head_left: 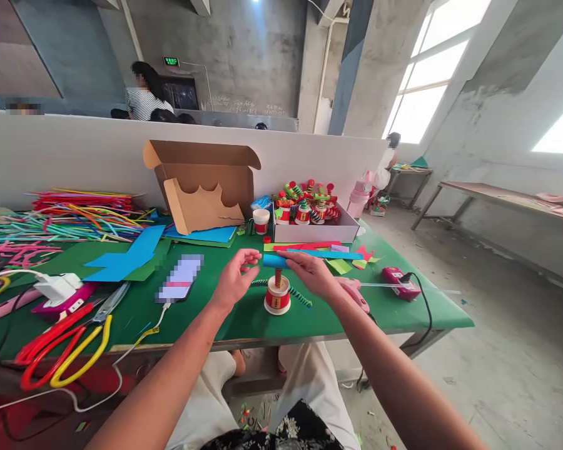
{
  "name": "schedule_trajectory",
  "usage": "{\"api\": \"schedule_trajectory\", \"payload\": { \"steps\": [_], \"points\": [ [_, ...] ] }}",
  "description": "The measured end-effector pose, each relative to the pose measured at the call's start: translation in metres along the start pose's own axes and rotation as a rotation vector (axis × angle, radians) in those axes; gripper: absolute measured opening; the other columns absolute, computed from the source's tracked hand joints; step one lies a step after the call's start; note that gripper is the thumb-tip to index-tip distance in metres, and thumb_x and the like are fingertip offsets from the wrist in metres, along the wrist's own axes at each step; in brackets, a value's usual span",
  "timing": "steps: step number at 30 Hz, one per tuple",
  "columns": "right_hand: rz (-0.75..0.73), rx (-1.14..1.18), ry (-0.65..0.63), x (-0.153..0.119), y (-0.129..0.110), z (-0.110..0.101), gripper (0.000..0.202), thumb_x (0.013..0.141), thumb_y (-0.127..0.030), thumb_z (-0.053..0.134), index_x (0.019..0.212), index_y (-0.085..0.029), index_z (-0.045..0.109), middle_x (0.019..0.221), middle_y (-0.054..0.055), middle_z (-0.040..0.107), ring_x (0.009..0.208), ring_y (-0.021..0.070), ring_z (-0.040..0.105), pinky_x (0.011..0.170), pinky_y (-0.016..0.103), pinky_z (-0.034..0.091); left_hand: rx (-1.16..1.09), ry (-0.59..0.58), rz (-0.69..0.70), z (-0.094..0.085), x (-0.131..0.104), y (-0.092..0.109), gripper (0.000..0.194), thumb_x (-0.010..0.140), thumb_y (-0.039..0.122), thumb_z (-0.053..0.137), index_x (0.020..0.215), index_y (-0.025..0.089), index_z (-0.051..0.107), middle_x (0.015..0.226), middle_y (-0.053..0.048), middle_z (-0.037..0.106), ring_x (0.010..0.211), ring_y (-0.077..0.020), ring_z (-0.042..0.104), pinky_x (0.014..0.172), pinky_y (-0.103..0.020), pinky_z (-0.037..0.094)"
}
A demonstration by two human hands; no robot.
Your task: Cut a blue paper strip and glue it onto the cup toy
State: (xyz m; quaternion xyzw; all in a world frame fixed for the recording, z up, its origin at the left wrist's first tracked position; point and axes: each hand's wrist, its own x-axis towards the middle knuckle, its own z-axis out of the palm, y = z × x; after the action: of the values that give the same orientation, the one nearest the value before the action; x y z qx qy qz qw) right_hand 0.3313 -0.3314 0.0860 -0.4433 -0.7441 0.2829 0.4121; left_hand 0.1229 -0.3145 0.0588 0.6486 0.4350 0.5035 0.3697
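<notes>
A small rolled blue paper tube [273, 261] lies level across the top of a coiled brown stem. The stem rises from an upturned paper cup [278, 299], white and red, standing near the table's front edge. Green pipe-cleaner coils [301, 296] stick out from both sides of the cup. My right hand [313, 272] grips the right end of the blue tube between thumb and fingers. Just off the tube's left end is my left hand [236, 279], its fingers curved but apart, with nothing visible in them.
Pink glue gun [355, 294] lies right of the cup, paper scraps [340, 265] behind it. A white box [316, 234] of finished cup figures stands at the back. Leftward are a phone [180, 278], scissors [104, 306] with yellow and red handles, and many pipe cleaners [75, 219].
</notes>
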Motion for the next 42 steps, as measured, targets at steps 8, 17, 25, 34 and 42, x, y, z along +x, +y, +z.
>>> {"api": "schedule_trajectory", "payload": {
  "steps": [8,17,25,34,42],
  "points": [
    [0.001,-0.035,0.078,-0.008,0.001,0.008,0.038,0.094,-0.038,0.051,0.127,-0.026,0.066,0.112,0.007,0.071,0.104,0.0252,0.063,0.094,0.043,0.048,0.064,-0.156,-0.078,0.012,0.001,0.008,0.035,0.063,0.042,0.078,0.091,0.022,0.073,0.104,-0.008,0.075,0.106,-0.0313,0.064,0.096,-0.045,0.047],
    [-0.072,-0.219,0.088,-0.009,-0.011,0.005,0.035,0.096,-0.032,0.049,0.127,-0.027,0.065,0.106,0.008,0.067,0.096,0.0216,0.061,0.088,0.037,0.048,-0.079,-0.183,-0.098,0.024,0.005,0.006,0.029,0.066,0.042,0.074,0.085,0.020,0.077,0.093,-0.006,0.078,0.092,-0.0272,0.068,0.092,-0.044,0.050],
    [-0.116,-0.167,0.073,-0.008,-0.003,0.007,0.034,0.098,-0.035,0.048,0.126,-0.030,0.065,0.106,0.006,0.068,0.096,0.0211,0.062,0.088,0.037,0.049,-0.089,-0.170,-0.056,0.025,0.005,0.002,0.030,0.070,0.046,0.073,0.086,0.021,0.078,0.091,-0.005,0.077,0.090,-0.0255,0.068,0.089,-0.041,0.051],
    [-0.061,-0.163,0.111,-0.010,0.000,0.013,0.035,0.097,-0.037,0.049,0.126,-0.030,0.067,0.101,0.006,0.067,0.090,0.0204,0.062,0.081,0.033,0.049,-0.119,-0.143,-0.070,0.026,0.003,-0.001,0.031,0.067,0.049,0.075,0.081,0.022,0.079,0.090,-0.005,0.077,0.091,-0.0257,0.067,0.088,-0.039,0.051],
    [-0.054,-0.171,0.108,-0.010,0.002,0.016,0.035,0.097,-0.035,0.048,0.126,-0.032,0.067,0.100,0.005,0.067,0.090,0.0205,0.061,0.080,0.032,0.049,-0.153,-0.117,-0.082,0.027,0.002,-0.001,0.030,0.065,0.048,0.076,0.080,0.023,0.079,0.091,-0.004,0.077,0.094,-0.0259,0.066,0.091,-0.040,0.050]
  ]
}}
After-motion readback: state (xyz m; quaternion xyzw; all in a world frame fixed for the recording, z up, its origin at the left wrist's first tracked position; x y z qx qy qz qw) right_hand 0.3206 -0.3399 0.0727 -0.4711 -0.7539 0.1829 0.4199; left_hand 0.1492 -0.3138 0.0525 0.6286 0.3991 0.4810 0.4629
